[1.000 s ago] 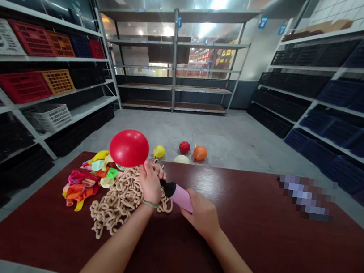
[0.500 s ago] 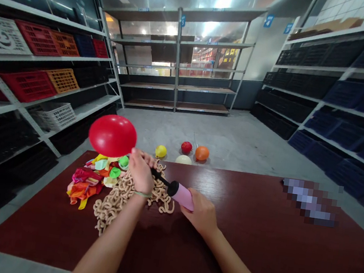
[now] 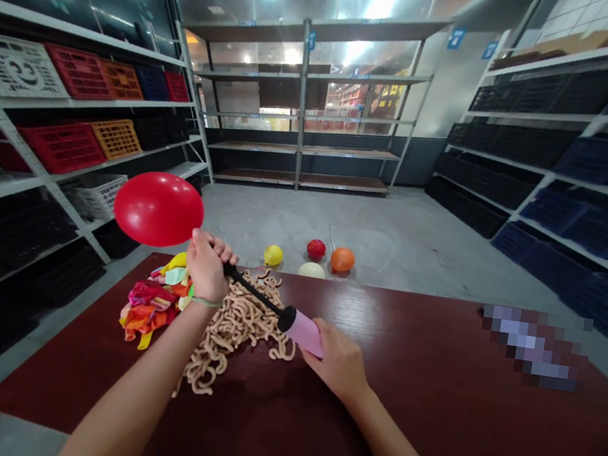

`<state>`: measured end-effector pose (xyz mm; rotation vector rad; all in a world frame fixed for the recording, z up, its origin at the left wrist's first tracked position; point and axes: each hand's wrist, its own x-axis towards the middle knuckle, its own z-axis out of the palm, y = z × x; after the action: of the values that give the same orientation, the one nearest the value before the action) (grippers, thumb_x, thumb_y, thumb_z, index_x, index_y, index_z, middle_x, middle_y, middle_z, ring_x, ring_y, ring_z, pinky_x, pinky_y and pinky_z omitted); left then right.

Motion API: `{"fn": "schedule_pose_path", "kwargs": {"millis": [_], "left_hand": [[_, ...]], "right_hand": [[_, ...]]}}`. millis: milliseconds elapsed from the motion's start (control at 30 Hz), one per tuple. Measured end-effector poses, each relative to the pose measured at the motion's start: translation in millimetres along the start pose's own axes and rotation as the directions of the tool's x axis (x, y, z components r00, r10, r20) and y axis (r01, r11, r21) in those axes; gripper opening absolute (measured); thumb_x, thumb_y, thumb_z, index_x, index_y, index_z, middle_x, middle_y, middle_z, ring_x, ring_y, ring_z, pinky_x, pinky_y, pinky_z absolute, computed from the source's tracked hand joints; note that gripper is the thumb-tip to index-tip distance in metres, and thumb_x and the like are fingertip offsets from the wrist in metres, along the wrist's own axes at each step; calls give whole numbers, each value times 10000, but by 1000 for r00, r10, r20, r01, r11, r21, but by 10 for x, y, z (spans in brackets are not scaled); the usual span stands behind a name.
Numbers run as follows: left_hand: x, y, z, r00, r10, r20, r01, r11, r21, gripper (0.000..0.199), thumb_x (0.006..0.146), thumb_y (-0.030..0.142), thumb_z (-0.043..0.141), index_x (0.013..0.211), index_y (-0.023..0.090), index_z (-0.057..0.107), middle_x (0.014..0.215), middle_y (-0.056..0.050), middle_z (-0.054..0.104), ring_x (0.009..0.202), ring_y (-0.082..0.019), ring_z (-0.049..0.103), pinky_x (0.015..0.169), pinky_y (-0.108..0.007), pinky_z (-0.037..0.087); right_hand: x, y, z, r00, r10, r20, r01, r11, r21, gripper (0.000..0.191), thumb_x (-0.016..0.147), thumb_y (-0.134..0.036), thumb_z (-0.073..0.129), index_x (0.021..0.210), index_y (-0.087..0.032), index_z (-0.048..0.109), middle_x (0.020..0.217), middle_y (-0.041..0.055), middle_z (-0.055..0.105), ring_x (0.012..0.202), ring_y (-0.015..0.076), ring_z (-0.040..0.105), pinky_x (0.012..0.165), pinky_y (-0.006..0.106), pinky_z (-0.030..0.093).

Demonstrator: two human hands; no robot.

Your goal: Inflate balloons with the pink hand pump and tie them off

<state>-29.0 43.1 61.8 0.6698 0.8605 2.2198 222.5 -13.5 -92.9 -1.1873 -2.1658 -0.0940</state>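
My left hand (image 3: 209, 267) is closed around the black end of a balloon pump, at the neck of an inflated red balloon (image 3: 159, 209). The balloon rises up and left of the fingers; its neck is hidden by them. My right hand (image 3: 339, 361) grips the pump's pink barrel (image 3: 305, 332). Between the hands the thin black rod (image 3: 258, 293) of the pump shows, drawn out. Under the left hand lie a pile of beige curled strands (image 3: 238, 317), perhaps long uninflated balloons, and a heap of colourful uninflated balloons (image 3: 149, 308).
All this is over a dark red-brown table (image 3: 395, 422). A blurred-out object (image 3: 530, 347) lies at its right. On the floor beyond are yellow (image 3: 274, 255), red (image 3: 316, 249), orange (image 3: 342, 260) and whitish (image 3: 312, 269) balloons. Shelves with crates (image 3: 77, 71) line the sides.
My left hand has moved left and slightly up with the red balloon, which looks larger. More of the pump's black rod shows. My right hand has hardly moved on the barrel.
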Motion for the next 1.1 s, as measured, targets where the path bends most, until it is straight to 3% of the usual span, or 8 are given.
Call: {"fn": "schedule_pose_path", "kwargs": {"millis": [100, 267, 367, 467, 667, 767, 900, 1100], "left_hand": [[-63, -86, 59, 999, 15, -41, -16, 1000, -13, 351, 922, 490, 489, 731, 210, 400, 498, 88, 295, 374, -63, 314, 379, -189, 291], [-671, -724, 17, 987, -159, -16, 159, 987, 8, 342, 957, 432, 426, 702, 210, 375, 507, 76, 329, 397, -67, 365, 408, -207, 337], [-870, -945, -86, 979, -192, -63, 192, 981, -6, 382, 915, 492, 479, 687, 212, 355, 497, 88, 328, 385, -71, 355, 400, -210, 342], [-723, -846, -178, 980, -187, -75, 187, 982, -2, 404, 886, 513, 515, 681, 211, 343, 494, 95, 327, 382, -65, 349, 402, -198, 332], [23, -192, -251, 989, -80, -128, 84, 996, 25, 323, 911, 429, 488, 705, 209, 372, 481, 92, 310, 370, -62, 321, 397, -189, 303], [177, -40, -214, 989, -3, -149, 5, 1000, 16, 307, 918, 433, 477, 724, 209, 395, 481, 89, 296, 370, -64, 309, 392, -187, 290], [-88, -214, -43, 990, -39, -133, 38, 999, -10, 352, 913, 482, 483, 713, 210, 386, 489, 86, 286, 369, -64, 306, 378, -188, 286], [-767, -681, 149, 985, -114, 127, 111, 993, 33, 426, 887, 538, 532, 676, 206, 368, 510, 77, 340, 388, -68, 381, 389, -196, 369]], "right_hand": [[8, -4, 33, 998, 29, -60, -32, 998, -49, 364, 823, -318, 603, 1153, -180, 537, 889, 46, 666, 772, 193, 622, 685, 292, 404], [-4, 6, 10, 999, 25, -44, -33, 982, -188, 360, 825, -292, 589, 1158, -162, 543, 882, 60, 648, 778, 206, 592, 669, 299, 367], [-18, 29, -39, 999, -27, 32, 33, 976, -217, 387, 844, -325, 584, 1191, -162, 529, 901, 68, 651, 791, 207, 585, 660, 295, 356], [-27, 57, -73, 993, -76, 89, 93, 974, -206, 415, 861, -364, 581, 1218, -162, 516, 907, 67, 651, 786, 201, 585, 652, 292, 354], [2, 44, -38, 997, -56, 45, 62, 988, -144, 419, 848, -350, 601, 1218, -174, 513, 919, 56, 657, 795, 197, 601, 673, 291, 368], [26, -16, 6, 1000, -24, 9, 25, 994, -105, 394, 828, -325, 612, 1183, -178, 527, 898, 42, 654, 783, 190, 605, 675, 291, 374], [27, -40, 46, 999, 24, -38, -27, 996, -89, 364, 808, -312, 625, 1138, -181, 546, 865, 29, 647, 766, 188, 608, 674, 287, 374], [-7, 24, 3, 996, 44, -78, -48, 998, -51, 366, 826, -310, 604, 1159, -174, 534, 900, 47, 665, 782, 189, 627, 685, 280, 396]]}}
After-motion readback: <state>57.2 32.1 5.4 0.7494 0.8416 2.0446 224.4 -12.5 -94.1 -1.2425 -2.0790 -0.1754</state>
